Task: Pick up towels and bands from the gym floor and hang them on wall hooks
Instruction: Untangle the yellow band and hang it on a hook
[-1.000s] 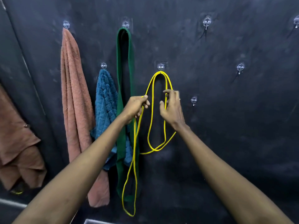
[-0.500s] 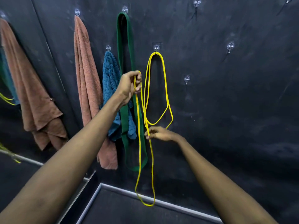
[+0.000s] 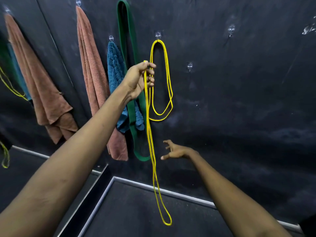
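The left hand (image 3: 138,79) is raised in front of the black, padded-looking wall (image 3: 239,100). Its grip is clenched round a thin yellow band (image 3: 150,134), a rubbery cord. The band's top end is looped over a small clear hook (image 3: 158,35), and two narrow ovals hang flat against the wall there. From the fist, a long doubled strand drops almost to the dark floor (image 3: 136,216) and ends in a slim loop. The right hand (image 3: 176,151) hovers lower down, just beside that strand, its grip released and fingers splayed. To the left hang a wide flat green band (image 3: 125,40), a nubby blue towel (image 3: 114,71) and a salmon terry towel (image 3: 90,69), each on its own hook.
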A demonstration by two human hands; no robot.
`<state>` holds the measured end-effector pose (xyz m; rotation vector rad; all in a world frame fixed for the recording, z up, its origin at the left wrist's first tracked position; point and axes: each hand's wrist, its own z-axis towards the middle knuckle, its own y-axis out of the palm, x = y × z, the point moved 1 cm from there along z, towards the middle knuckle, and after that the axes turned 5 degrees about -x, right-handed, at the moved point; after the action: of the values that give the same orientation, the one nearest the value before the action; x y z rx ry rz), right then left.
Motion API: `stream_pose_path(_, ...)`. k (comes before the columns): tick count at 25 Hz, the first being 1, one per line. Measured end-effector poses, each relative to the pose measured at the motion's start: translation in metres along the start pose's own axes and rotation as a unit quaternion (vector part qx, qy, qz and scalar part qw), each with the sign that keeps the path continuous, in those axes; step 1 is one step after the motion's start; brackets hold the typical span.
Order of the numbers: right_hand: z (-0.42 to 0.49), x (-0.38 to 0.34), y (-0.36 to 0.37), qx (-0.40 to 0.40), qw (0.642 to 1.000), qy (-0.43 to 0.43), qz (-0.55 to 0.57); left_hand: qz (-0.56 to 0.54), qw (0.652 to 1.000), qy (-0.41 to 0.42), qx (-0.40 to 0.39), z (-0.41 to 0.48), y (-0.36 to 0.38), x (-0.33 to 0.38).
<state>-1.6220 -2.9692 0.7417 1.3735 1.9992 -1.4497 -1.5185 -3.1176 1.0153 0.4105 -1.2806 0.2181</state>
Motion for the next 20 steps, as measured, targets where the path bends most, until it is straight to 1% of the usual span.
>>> stream_pose_path(3,0.002,-0.003,0.009,-0.018,0.997,-0.006,-0.072,-0.066,0.996,0.027,-0.055,-0.008,0.029,0.028)
stream_pose_path(5,0.006,-0.008,0.022,-0.026,0.998,0.001,-0.060,-0.109,0.989,0.067,-0.067,-0.012,0.038,0.054)
stream_pose_path(6,0.009,-0.008,0.028,-0.033,0.998,-0.005,-0.053,-0.120,0.987,0.089,-0.062,-0.012,0.038,0.064)
stream_pose_path(8,0.019,-0.008,0.034,-0.022,0.999,-0.001,-0.047,-0.112,0.985,0.127,-0.031,-0.008,0.025,0.079)
stream_pose_path(10,0.026,-0.004,0.038,-0.016,1.000,0.021,-0.011,-0.054,0.989,0.136,0.019,0.002,-0.002,0.075)
stream_pose_path(11,0.026,-0.005,0.038,-0.010,0.999,0.034,0.032,-0.013,0.991,0.125,0.042,0.008,-0.018,0.064)
stream_pose_path(12,0.025,-0.007,0.037,0.012,0.996,0.040,0.076,0.036,0.992,0.099,0.065,0.013,-0.036,0.048)
stream_pose_path(13,0.022,-0.010,0.032,0.046,0.993,0.042,0.105,0.088,0.991,0.061,0.081,0.017,-0.052,0.027)
stream_pose_path(15,0.018,-0.015,0.017,0.109,0.984,0.024,0.137,0.175,0.981,-0.020,0.086,0.018,-0.074,-0.026)
stream_pose_path(17,0.015,-0.024,0.001,0.141,0.984,-0.007,0.112,0.225,0.969,-0.073,0.074,0.016,-0.081,-0.078)
stream_pose_path(20,0.013,-0.034,-0.018,0.134,0.987,-0.035,0.076,0.265,0.958,-0.096,0.051,0.006,-0.075,-0.127)
